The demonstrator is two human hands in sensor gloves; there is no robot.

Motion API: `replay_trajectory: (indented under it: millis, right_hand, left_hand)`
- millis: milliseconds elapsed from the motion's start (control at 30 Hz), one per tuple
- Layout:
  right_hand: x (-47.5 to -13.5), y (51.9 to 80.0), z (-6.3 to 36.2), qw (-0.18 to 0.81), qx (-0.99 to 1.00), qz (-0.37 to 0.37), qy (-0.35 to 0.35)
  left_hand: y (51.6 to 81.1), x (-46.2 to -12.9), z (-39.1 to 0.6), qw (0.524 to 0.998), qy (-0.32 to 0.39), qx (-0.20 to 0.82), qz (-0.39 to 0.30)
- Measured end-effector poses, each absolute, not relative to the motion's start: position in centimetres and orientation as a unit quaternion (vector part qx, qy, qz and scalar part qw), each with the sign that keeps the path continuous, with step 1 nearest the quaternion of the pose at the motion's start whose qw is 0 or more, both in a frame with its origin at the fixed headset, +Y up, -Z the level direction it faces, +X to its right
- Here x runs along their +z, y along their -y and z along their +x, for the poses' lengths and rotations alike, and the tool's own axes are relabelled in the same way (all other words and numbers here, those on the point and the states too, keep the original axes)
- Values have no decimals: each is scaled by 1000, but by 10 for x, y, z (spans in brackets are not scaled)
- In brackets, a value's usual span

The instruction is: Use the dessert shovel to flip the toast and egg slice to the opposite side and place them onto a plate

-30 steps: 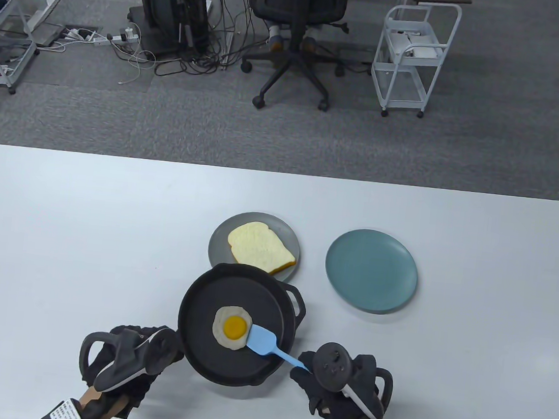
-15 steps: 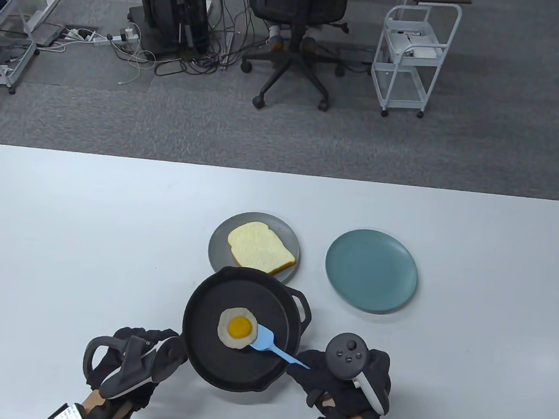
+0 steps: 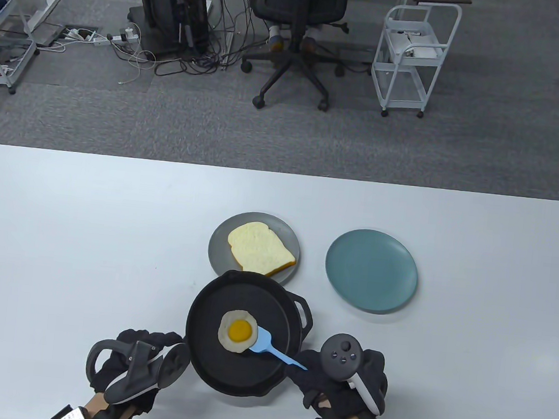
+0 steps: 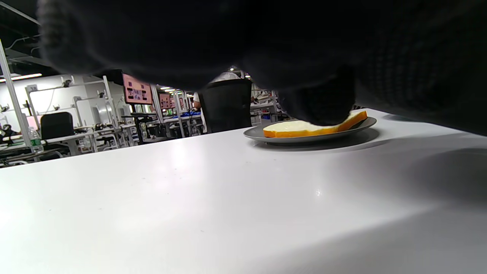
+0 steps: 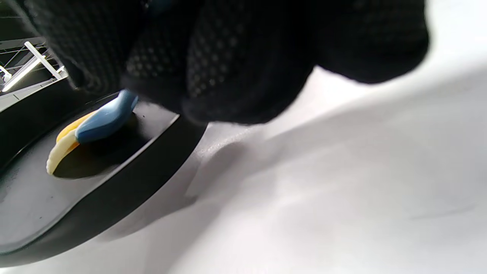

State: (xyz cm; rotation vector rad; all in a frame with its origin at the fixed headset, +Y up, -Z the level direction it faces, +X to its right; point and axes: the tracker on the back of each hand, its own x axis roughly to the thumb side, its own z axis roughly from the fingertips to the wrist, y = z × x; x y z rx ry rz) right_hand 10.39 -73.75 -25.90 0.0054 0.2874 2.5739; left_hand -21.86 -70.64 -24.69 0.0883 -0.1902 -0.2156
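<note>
The right hand (image 3: 341, 388) grips the handle of the blue dessert shovel (image 3: 271, 348), its fingers curled round the near end. The left hand (image 3: 135, 368) sits at the near-left rim of the black cast-iron skillet (image 3: 269, 312), where the skillet's long handle is hidden under it; whether its fingers are clenched on that handle cannot be told.

The shovel's long axis runs from the right hand at lower right up to the left, and its blade lies tucked under the right edge of the fried egg slice (image 3: 237, 330). The egg lies yolk up near the middle of the skillet floor; in the right wrist view its edge is lifted on the blade (image 5: 106, 118).

Just beyond the skillet, a grey plate (image 3: 220, 258) holds the toast slice (image 3: 260, 253), lying flat with its rounded top toward the upper left. To the right, apart from both, stands a teal plate (image 3: 371, 270) on the white tabletop (image 3: 85, 230).
</note>
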Motion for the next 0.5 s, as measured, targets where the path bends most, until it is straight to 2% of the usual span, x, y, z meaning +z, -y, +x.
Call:
replay_trajectory:
  millis: [333,500]
  right_hand:
    - [-266,747,118,379,913,-34,-149]
    - [-268,743,131,390,910,-52,-129]
  left_hand:
    - [706,-252,-224,990,80,-108,32]
    - [706,-255,-229,992,72,-101,25]
